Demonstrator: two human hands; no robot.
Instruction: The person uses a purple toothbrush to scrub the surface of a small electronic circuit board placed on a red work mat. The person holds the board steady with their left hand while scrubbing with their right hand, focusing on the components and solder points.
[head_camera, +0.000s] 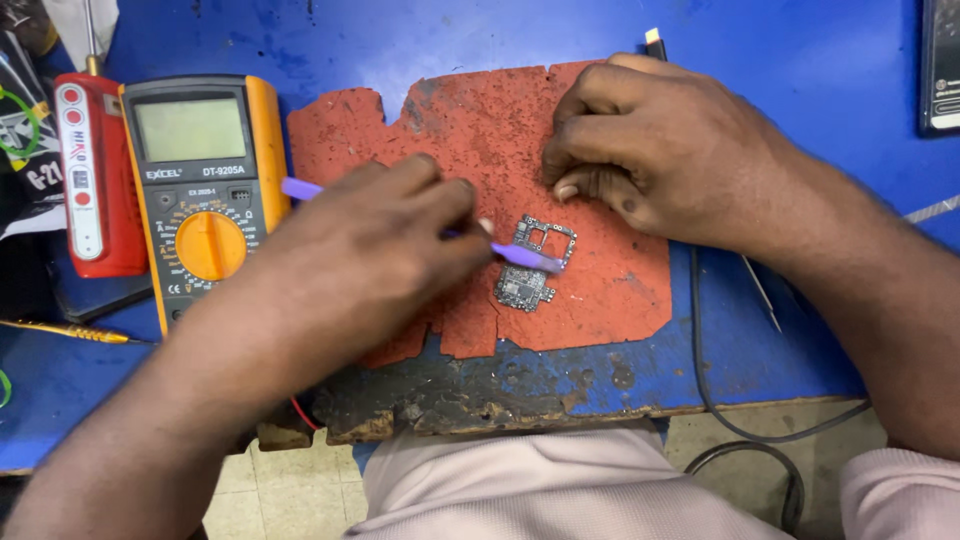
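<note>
My left hand grips a purple plastic tool like a pen, its flat tip resting on a small circuit board. The board lies on a worn red mat in the middle of the blue bench. The tool's tail sticks out behind my knuckles. Curled into a loose fist, my right hand rests on the mat just above and right of the board, holding nothing that I can see.
A yellow multimeter lies left of the mat, with a red tool case beside it. A black cable hangs over the chipped front edge. Metal tweezers lie right of the mat. A dark device sits far right.
</note>
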